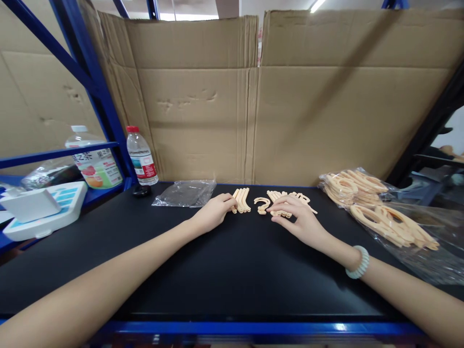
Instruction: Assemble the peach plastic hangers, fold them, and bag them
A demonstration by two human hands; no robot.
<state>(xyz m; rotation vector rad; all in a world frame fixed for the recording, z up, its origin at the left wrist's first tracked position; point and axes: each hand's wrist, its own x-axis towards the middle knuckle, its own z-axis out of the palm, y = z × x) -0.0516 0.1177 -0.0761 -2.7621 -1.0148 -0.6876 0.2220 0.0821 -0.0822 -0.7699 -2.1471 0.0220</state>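
While my left hand (213, 212) fingers touch aligned strips (241, 199), right hand (295, 217), loosely spread, rests on loose strips (286, 199); clear bag (416, 241) holds more pieces.

We see a bright, even scene lit from a ceiling strip light (317, 5) at one o'clock, with a soft diagonal shadow across the cardboard wall (348, 96). Wide-lens distortion bends the edges, and the bench (232, 275) front rail shows mild glare at six o'clock.
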